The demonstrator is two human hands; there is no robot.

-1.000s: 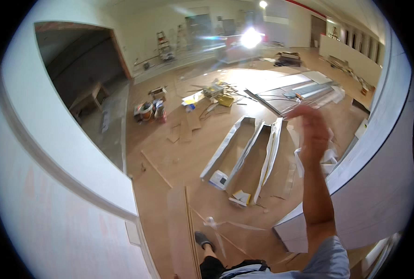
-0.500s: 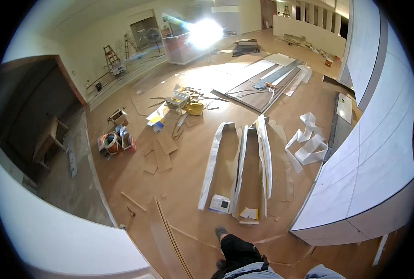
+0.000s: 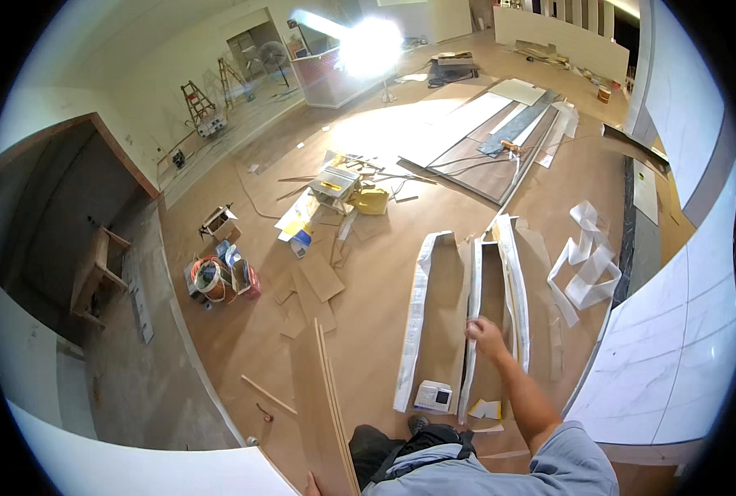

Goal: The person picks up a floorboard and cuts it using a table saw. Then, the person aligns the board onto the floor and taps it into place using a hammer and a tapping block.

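Note:
My left hand (image 3: 310, 484) shows at the lower edge, fingers on the side of several long, upright wooden planks (image 3: 325, 397) held beside my legs. My right hand (image 3: 482, 333) is stretched forward with fingers curled, over or against the middle one of the long open cardboard cartons (image 3: 441, 322) with white edges; I cannot tell if it touches or holds anything. A small white packet (image 3: 432, 395) lies in the left carton, and a white-and-yellow piece (image 3: 485, 408) at the foot of another.
Crumpled white strips (image 3: 585, 273) lie right, beside a marble-patterned wall (image 3: 666, 347). Ahead are stacked panels (image 3: 467, 149), a cluttered work stand (image 3: 333, 183), cardboard offcuts (image 3: 318, 277) and a bucket of tools (image 3: 213, 279). A recess with a wooden bench (image 3: 95, 273) is left; a bright lamp (image 3: 370, 48) stands behind.
My right arm, raised and blurred earlier, then out of view, now reaches down over the cartons. My left hand has come into view at the planks. The view has shifted forward, out between the walls.

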